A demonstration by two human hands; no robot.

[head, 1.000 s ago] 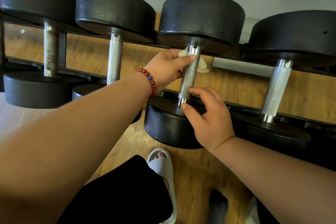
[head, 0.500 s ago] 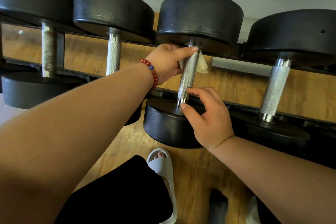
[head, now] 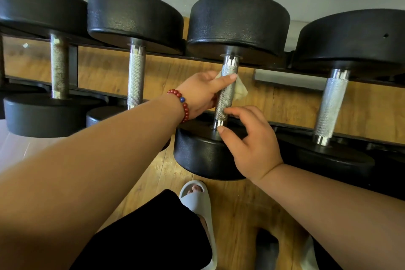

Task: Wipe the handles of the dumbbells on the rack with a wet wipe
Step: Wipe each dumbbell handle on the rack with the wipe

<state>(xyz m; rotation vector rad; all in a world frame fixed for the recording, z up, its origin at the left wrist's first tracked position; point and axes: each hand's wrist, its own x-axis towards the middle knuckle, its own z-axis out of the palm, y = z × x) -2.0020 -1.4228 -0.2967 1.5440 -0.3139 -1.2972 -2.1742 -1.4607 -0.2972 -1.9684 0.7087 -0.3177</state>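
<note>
Head view. Compared with half a second ago, the left hand (head: pixel 201 92) and the wet wipe (head: pixel 241 92) sit lower on the handle (head: pixel 225 98): then at the top collar, now at the upper middle. The right hand (head: pixel 252 144) holds its earlier position.

The handle belongs to the third dumbbell (head: pixel 238 26) from the left on the rack (head: pixel 269 68). Its long axis runs near-far, with the far end tilted slightly right.

The left hand's fingers curl behind the handle and the thumb lies across its front, pressing the wipe against the knurling. One crumpled corner of the wipe projects to the right of the handle. The right hand pinches the handle's near end between forefinger and thumb, with the other fingers loosely curved. A red bead bracelet (head: pixel 184 105) circles the left wrist.
</note>
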